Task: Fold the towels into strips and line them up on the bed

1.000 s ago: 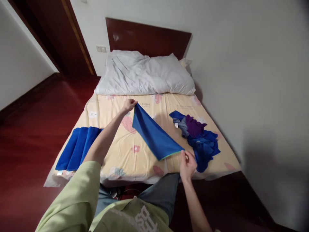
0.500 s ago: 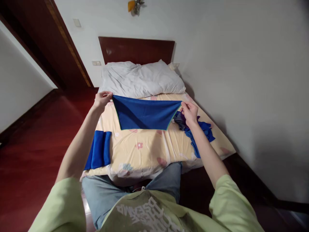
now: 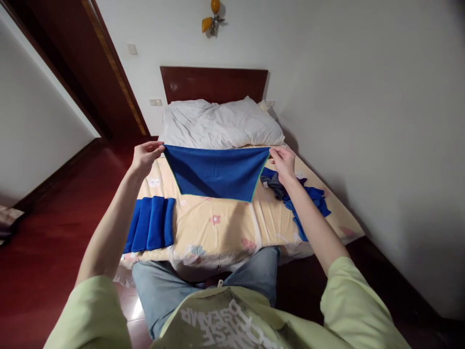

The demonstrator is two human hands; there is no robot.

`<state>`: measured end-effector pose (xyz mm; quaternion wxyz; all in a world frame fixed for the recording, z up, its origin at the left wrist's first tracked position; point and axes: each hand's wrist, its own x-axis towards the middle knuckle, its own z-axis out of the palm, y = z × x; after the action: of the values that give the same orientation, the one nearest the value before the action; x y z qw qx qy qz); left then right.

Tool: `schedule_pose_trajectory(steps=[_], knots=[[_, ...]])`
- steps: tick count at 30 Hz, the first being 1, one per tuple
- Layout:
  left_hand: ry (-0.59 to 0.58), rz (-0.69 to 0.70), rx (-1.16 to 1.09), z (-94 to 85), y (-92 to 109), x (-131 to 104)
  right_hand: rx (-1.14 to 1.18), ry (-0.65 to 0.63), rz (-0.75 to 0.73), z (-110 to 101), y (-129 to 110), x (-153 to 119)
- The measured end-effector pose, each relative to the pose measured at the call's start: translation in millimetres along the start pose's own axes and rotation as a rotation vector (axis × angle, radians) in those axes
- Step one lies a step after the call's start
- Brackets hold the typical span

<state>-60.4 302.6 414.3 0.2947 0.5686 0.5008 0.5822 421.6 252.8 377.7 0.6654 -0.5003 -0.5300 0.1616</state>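
A blue towel (image 3: 216,172) with a thin green edge hangs stretched between my two hands over the bed. My left hand (image 3: 146,157) pinches its upper left corner. Its upper right corner is pinched in my right hand (image 3: 284,164). The towel's lower edge hangs at or just above the sheet; I cannot tell whether it touches. Below my left forearm lies a row of folded blue towels (image 3: 155,223) at the bed's front left. Under and beside my right forearm is a loose heap of crumpled blue and dark cloths (image 3: 316,198), partly hidden by the arm.
The bed (image 3: 203,228) has a pale yellow flowered sheet. White pillows (image 3: 221,123) lie against the dark wooden headboard (image 3: 214,85). A wall (image 3: 381,145) runs along the right side, and dark red floor (image 3: 72,194) is on the left.
The view has shifted, so the room appears lower and further right. Both hands still hold the towel taut by the same corners, and its lower right corner has swung slightly.
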Motion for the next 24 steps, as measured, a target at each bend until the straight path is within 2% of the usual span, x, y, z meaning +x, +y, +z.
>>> schedule_pose_trajectory(steps=[8,16,24], knots=[[-0.007,0.044,0.055,-1.1,7,-20,-0.024,-0.016,0.202,-22,-4,-2],[-0.007,0.107,0.069,3.9,19,-41,-0.031,-0.049,0.239,-38,-7,-11],[-0.109,0.018,0.072,-17.8,23,-67,-0.066,-0.183,0.312,-75,-21,-32]])
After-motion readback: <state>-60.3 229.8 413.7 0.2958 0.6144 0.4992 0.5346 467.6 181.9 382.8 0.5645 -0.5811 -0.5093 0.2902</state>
